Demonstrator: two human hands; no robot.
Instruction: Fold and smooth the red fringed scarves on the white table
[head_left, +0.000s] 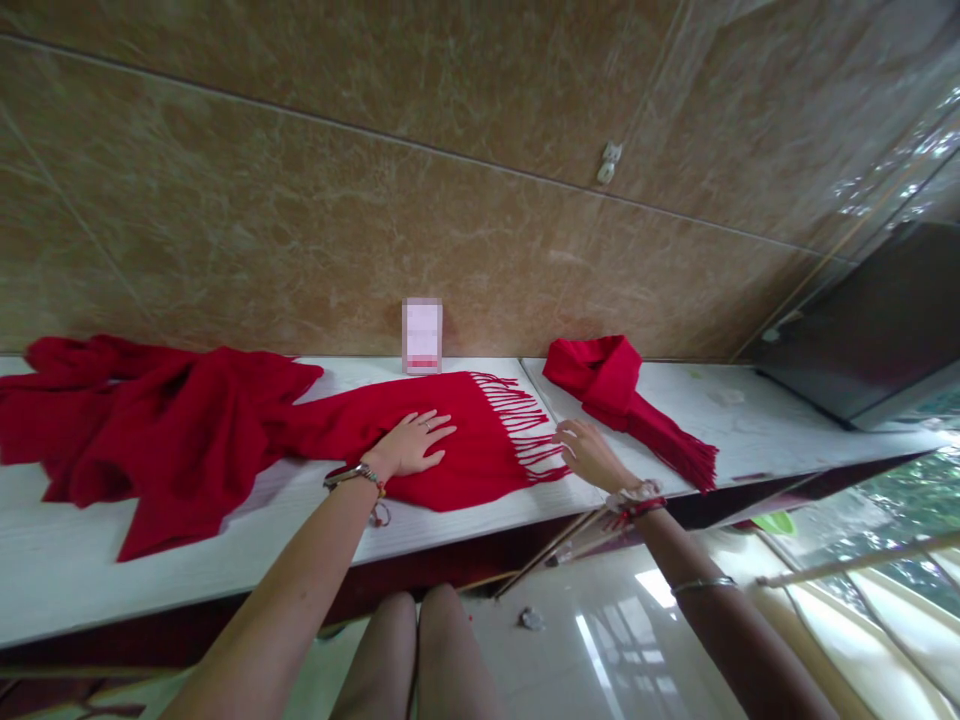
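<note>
A red fringed scarf (465,440) lies across the white tabletop, its right end spread flat and its left part heaped in loose folds. My left hand (412,443) rests on the flat part, palm down with the fingers spread. At the fringe's right edge is my right hand (592,455), fingers a little bent and apart, holding nothing that I can see. Whether its fingertips touch the strands cannot be made out. To the right of that hand lies another red scarf (600,380), folded over itself, its fringed end pointing toward the front edge.
A small pale card or box (424,335), blurred out, stands against the tiled wall (300,200) behind the scarf. At the table's right end is a dark panel-like object (862,320). A white fixture (609,162) sits on the wall. Below is a shiny floor (585,640).
</note>
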